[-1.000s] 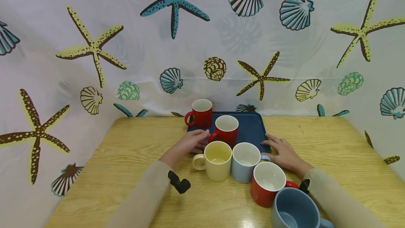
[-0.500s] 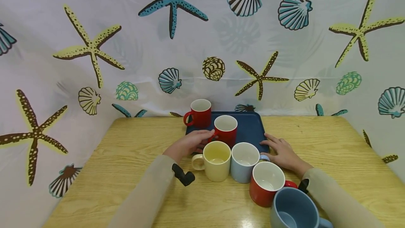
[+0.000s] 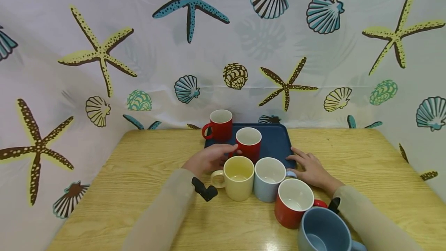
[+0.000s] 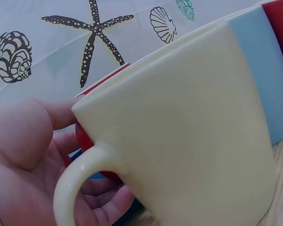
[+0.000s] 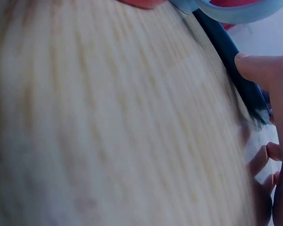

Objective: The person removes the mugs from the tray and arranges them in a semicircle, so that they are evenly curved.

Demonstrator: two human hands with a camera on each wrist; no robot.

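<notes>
Two red mugs with white insides are on a dark blue tray [image 3: 277,142]. My left hand [image 3: 208,159] pinches the nearer red mug [image 3: 251,149] at its handle side, the handle mostly hidden by the fingers. In the left wrist view, a cream mug [image 4: 179,122] covers much of that red mug [image 4: 83,137]. The other red mug [image 3: 223,130] is at the tray's back left. My right hand [image 3: 311,169] grips the tray's front right corner. The right wrist view has its thumb [image 5: 254,68] on the tray's rim [image 5: 228,52].
In front of the tray stand the cream mug [image 3: 239,184] and a pale blue mug [image 3: 266,185], side by side. Nearer and to the right are another red mug [image 3: 288,214] and a larger blue mug [image 3: 318,226]. A patterned cloth [image 3: 209,49] hangs behind the wooden table [image 3: 139,173].
My left hand has moved right, from beside the nearer red mug onto its handle side. The right hand has stayed at the tray's corner.
</notes>
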